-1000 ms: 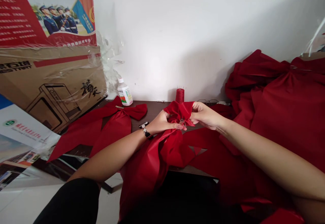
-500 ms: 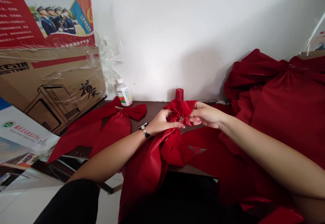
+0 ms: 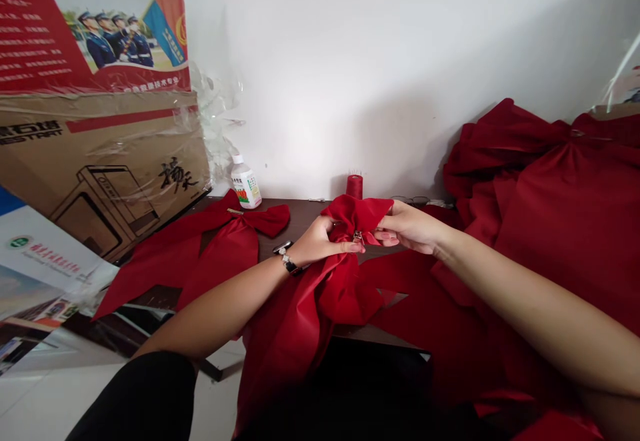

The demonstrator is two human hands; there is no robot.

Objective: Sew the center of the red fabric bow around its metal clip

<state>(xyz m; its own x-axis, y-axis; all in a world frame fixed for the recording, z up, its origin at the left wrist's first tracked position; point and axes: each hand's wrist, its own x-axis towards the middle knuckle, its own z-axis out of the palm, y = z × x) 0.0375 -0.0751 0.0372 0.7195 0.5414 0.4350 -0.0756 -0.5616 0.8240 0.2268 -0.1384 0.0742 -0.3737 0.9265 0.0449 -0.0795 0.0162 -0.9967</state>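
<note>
Head view: over the bench (image 3: 306,213), a creased red bow (image 3: 344,280) gathered at a metal clip (image 3: 358,236); my left hand (image 3: 319,241) and right hand (image 3: 413,225) pinch it, fingers (image 3: 346,248) closed, some fingertips hidden behind cloth.

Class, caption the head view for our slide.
Left hand and right hand hold a red bow, a spool standing behind it.
</note>
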